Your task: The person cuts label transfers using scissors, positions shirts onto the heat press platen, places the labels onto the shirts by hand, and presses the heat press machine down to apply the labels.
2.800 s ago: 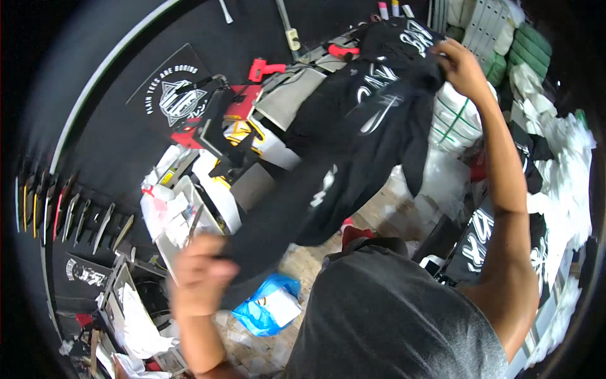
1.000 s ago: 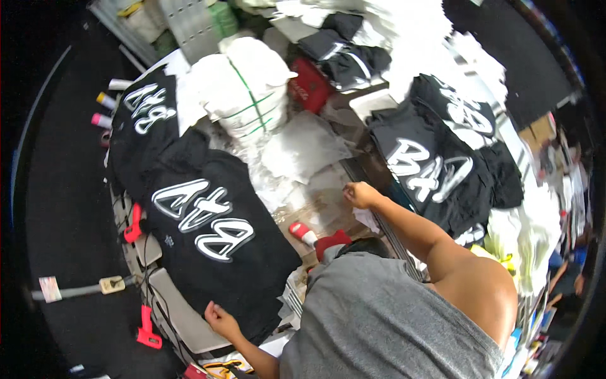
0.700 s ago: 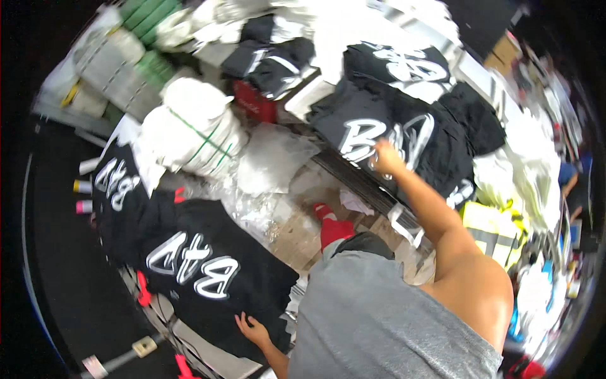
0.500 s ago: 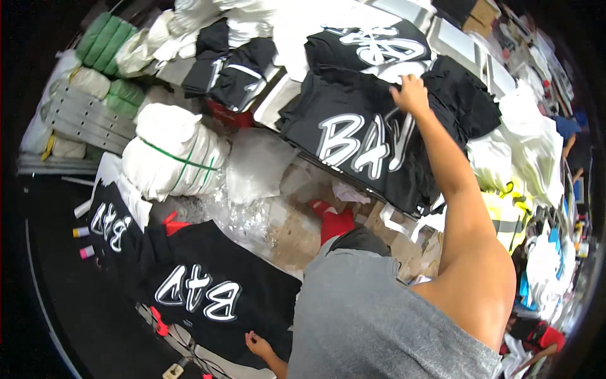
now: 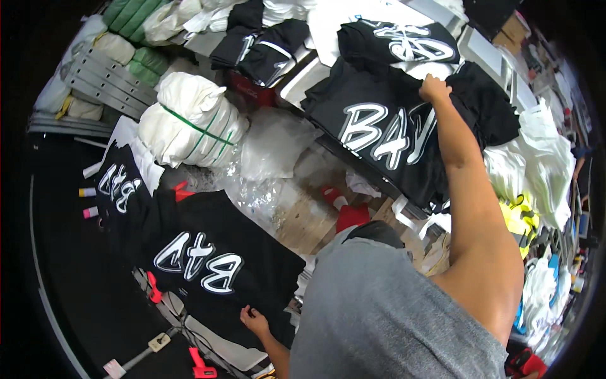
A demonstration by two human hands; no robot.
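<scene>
Black white-lettered shirt (image 5: pixel 386 123) lies upper right, the right hand (image 5: pixel 435 89) curled at its edge, grip unclear; the left hand (image 5: pixel 255 321), half-open and empty, is over another black shirt (image 5: pixel 218 246), lower left.

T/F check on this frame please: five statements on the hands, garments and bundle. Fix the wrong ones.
1. The right hand is at the black garment on the right. True.
2. The left hand grips the red tool. False: it is at the black garment on the left, apart from the tool.
3. The white bundle is bound with green straps. True.
4. The bright yellow item is left of the white bundle. False: it is far to the right.
5. Both black garments carry white lettering. True.
</scene>
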